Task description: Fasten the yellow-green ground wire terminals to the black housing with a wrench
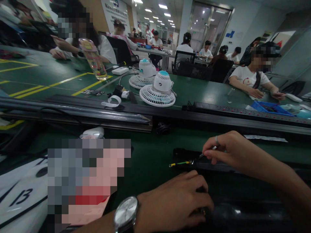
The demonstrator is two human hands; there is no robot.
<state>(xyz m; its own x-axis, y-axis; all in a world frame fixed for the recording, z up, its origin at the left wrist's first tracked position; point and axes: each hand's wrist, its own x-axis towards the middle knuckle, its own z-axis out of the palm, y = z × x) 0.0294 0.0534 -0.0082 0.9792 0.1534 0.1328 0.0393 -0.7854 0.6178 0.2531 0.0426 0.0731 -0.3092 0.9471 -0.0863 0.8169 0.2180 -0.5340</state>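
My right hand (222, 149), with a ring on one finger, pinches a thin metal tool (200, 156); its exact kind is too small to tell. The tool's tip reaches the end of a short yellow-green wire (181, 163) with ring terminals. That wire lies at the left end of a long black housing (178, 152) on the green table. Nearer to me, my left hand (177, 197), wearing a silver wristwatch (126, 210), is curled with its fingertips bent under. A small brassy bit shows at those fingers, but what they hold is hidden in shadow.
Black rails (121, 119) cross the table beyond my hands. Past them stand two white fans (157, 92), a drink bottle (93, 60) and a blue tray (270, 108). A white bag (21, 194) lies at left. Several people sit around the tables, one (255, 74) at right.
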